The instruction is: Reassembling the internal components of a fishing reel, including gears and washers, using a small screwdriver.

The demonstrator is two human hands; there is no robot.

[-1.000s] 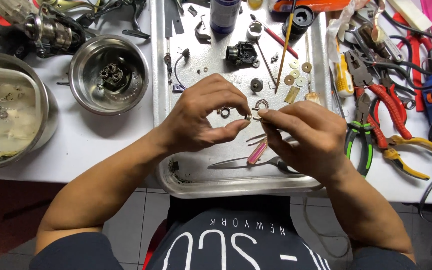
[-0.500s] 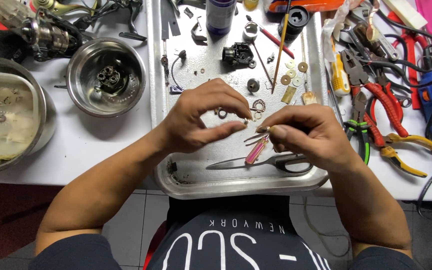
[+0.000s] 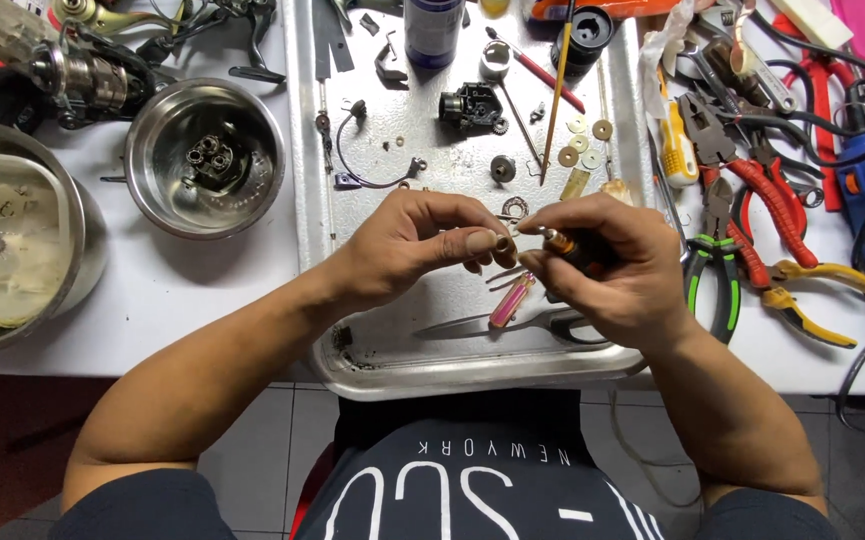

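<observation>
**Small part pinched over a crowded tray**

A person seated at a white tabletop (image 3: 202, 300) works over a metal tray (image 3: 432, 375). The left hand (image 3: 417, 245) pinches a small brownish ring (image 3: 501, 243) between thumb and forefinger, held above the tray's middle. The right hand (image 3: 607, 265) closes its fingers around a dark tool (image 3: 570, 247) with an orange band, its tip right at the ring. Just below the hands lie a pink-handled driver (image 3: 512, 300) and scissors (image 3: 512, 325). Farther back on the tray sit washers (image 3: 582, 142), a gear (image 3: 502, 168), a black mechanism (image 3: 470, 106) and a dark bottle (image 3: 434, 30). A steel bowl (image 3: 157, 190) holding a part stands to the left; pliers (image 3: 752, 200) are heaped to the right.

The risk, judged from here: the ring is tiny and held only at the fingertips, so a slip of the tool could flick it loose among the scattered parts, where it would be hard to find.
</observation>
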